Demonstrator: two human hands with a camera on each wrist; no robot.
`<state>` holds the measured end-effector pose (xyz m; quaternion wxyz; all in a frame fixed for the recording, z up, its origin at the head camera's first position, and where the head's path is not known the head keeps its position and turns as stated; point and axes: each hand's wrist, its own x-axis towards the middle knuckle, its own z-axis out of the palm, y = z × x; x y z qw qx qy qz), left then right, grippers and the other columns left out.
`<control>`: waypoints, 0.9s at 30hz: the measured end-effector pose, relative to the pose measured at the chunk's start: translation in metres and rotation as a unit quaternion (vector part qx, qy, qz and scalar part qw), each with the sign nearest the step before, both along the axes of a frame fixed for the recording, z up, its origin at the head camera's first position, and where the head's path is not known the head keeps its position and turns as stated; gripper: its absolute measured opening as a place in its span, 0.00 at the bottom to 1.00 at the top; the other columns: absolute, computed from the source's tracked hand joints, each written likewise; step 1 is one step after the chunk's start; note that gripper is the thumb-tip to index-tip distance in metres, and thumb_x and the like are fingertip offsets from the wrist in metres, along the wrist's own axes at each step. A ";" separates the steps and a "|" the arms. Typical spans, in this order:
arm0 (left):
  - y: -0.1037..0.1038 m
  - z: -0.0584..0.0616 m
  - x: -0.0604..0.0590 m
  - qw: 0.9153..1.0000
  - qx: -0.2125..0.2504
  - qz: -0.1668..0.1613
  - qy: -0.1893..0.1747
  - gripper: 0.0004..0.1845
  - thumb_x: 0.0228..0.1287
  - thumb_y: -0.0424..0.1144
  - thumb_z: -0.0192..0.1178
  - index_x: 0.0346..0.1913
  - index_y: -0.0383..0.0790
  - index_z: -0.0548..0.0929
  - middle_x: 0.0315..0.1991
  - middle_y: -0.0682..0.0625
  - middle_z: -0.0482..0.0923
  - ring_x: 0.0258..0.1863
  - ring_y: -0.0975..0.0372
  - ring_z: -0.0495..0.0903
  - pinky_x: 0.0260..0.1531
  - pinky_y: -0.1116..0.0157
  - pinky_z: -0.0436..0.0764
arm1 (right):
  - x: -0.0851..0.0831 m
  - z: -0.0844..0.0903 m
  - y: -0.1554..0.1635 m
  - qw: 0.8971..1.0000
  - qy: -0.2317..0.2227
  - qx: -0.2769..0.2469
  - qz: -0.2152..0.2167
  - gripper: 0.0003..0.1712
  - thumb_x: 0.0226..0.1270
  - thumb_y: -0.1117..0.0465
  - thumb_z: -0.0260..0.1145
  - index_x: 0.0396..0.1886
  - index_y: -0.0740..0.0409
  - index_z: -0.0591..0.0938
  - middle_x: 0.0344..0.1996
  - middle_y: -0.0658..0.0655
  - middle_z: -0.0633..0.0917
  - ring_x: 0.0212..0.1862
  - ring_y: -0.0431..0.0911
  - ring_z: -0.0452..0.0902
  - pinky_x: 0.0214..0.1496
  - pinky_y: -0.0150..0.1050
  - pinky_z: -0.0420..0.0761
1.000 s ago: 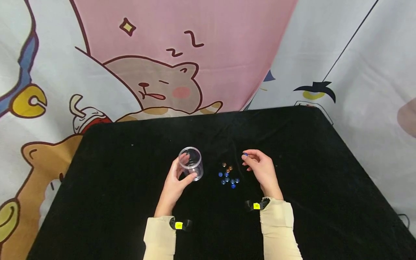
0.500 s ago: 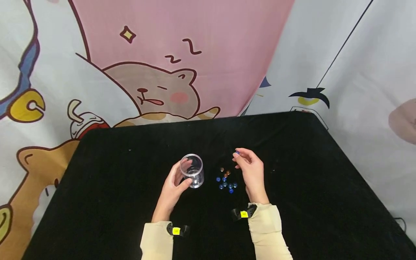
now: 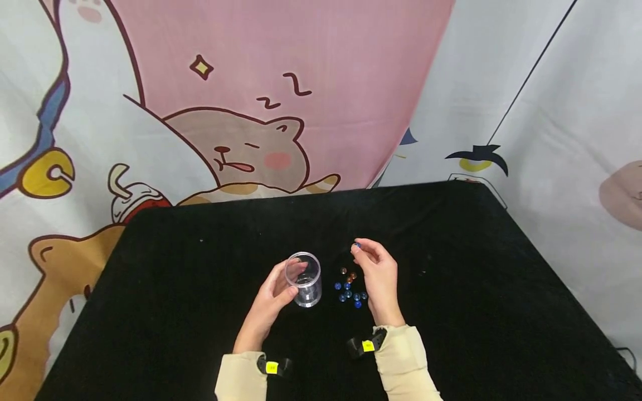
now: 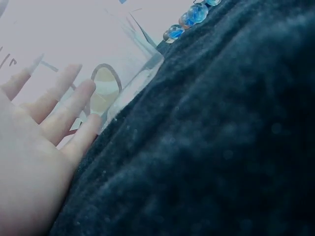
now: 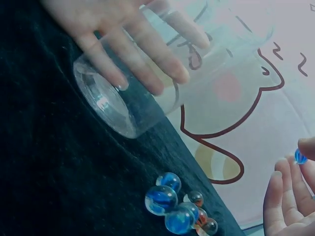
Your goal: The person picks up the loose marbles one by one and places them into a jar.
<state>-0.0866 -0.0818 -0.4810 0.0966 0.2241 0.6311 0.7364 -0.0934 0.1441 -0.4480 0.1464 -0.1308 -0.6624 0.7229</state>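
A clear plastic jar without a lid stands on the black cloth, its mouth facing up and nothing visible inside. Around its left side my left hand holds it, thumb in front and fingers behind; the right wrist view shows those fingers through the wall. My right hand is raised to the right of the jar. Between its thumb and fingertips it pinches a blue marble. Below it lies a loose group of glass marbles, several blue marbles and a few brownish-orange marbles, just right of the jar.
Black cloth covers the whole table. Behind it hangs a white and pink curtain with cartoon animals. Each wrist carries a black strap with a yellow tag.
My right hand has moved left, pinching the blue marble, and is now nearer the jar. The jar in my left hand has shifted slightly toward the marbles. The head view has tilted up.
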 end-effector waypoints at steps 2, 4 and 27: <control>0.000 0.000 0.001 1.000 0.000 0.000 -0.005 0.27 0.61 0.37 0.53 0.62 0.38 0.61 0.60 0.40 0.65 0.61 0.51 0.61 0.57 0.47 0.59 | 0.001 -0.002 -0.002 1.000 0.000 0.003 0.001 0.21 0.54 0.53 0.66 0.44 0.62 0.79 0.38 0.57 0.81 0.43 0.56 0.76 0.42 0.34 0.77; 0.001 -0.001 0.002 1.000 0.000 0.000 -0.006 0.27 0.62 0.38 0.53 0.62 0.37 0.60 0.60 0.39 0.65 0.61 0.50 0.61 0.57 0.47 0.58 | 0.001 -0.006 -0.004 1.000 0.004 0.005 0.003 0.21 0.54 0.53 0.66 0.43 0.62 0.79 0.37 0.57 0.81 0.42 0.57 0.76 0.41 0.34 0.77; 0.000 0.006 0.003 0.999 -0.018 0.005 -0.029 0.26 0.62 0.34 0.53 0.63 0.41 0.61 0.61 0.42 0.64 0.62 0.51 0.60 0.58 0.52 0.61 | 0.013 0.007 -0.047 0.980 0.083 -0.064 0.172 0.15 0.59 0.58 0.63 0.44 0.60 0.77 0.45 0.58 0.80 0.50 0.49 0.75 0.55 0.40 0.69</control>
